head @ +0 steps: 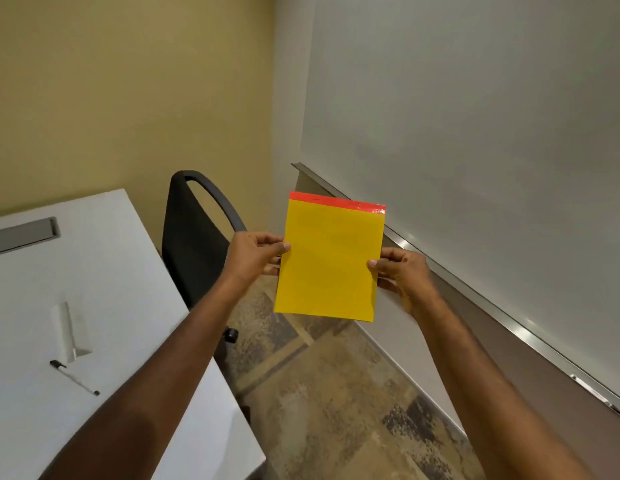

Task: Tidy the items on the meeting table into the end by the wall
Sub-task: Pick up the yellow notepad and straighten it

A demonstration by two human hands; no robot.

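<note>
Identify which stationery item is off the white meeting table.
The yellow notepad with a red top strip, held over the floor by both hands; the black-capped pen lies on the table.

Both hands are raised over the floor (pixel 336 393), off the worktop's (pixel 121 271) right edge, each with a grip on a side of the yellow pad (pixel 329 261). Between the worktop and the whiteboard's tray (pixel 474 296) runs an open aisle of patterned floor. A black chair (pixel 194 244) stands at the far end of that aisle, tucked against the worktop's right edge, just left of the left hand (pixel 253 254). On the worktop, a pen (pixel 74 377) and a clear sleeve (pixel 71 332) lie near the left forearm; a grey cable hatch (pixel 22 235) sits farther back towards the wall. The right hand (pixel 402 271) is near the tray
</note>
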